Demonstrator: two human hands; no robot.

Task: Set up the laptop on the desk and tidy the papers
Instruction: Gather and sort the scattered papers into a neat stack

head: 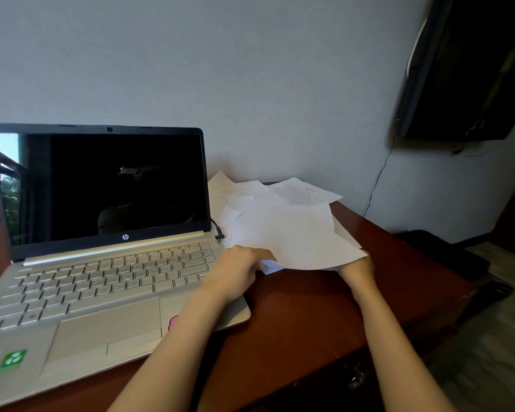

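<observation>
1. Head view, HP laptop (101,263): silver, lid open, screen dark, standing on the reddish-brown surface (309,307). It serves as the landmark for every entry below.
2. Black cable plug (219,233): seated in the laptop's right edge, near the hinge.
3. Stickers: a green one (12,359) on the laptop's palm rest left of the touchpad, and a pink one (173,322) right of the touchpad, partly hidden by a forearm.
4. Papers (292,233): loose white sheets in an overlapping spread, just right of the laptop and reaching back behind its screen edge. The nearest sheets are lifted at their front edge.
5. Left hand (244,272): over the laptop's right front corner, fingers curled round the near left edge of the papers.
6. Right hand (356,267): well right of the laptop, tucked under the near right corner of the papers. Its fingers are hidden, so its grip cannot be told.
7. Wall-mounted television (464,69): dark, high up to the right of the laptop.
</observation>
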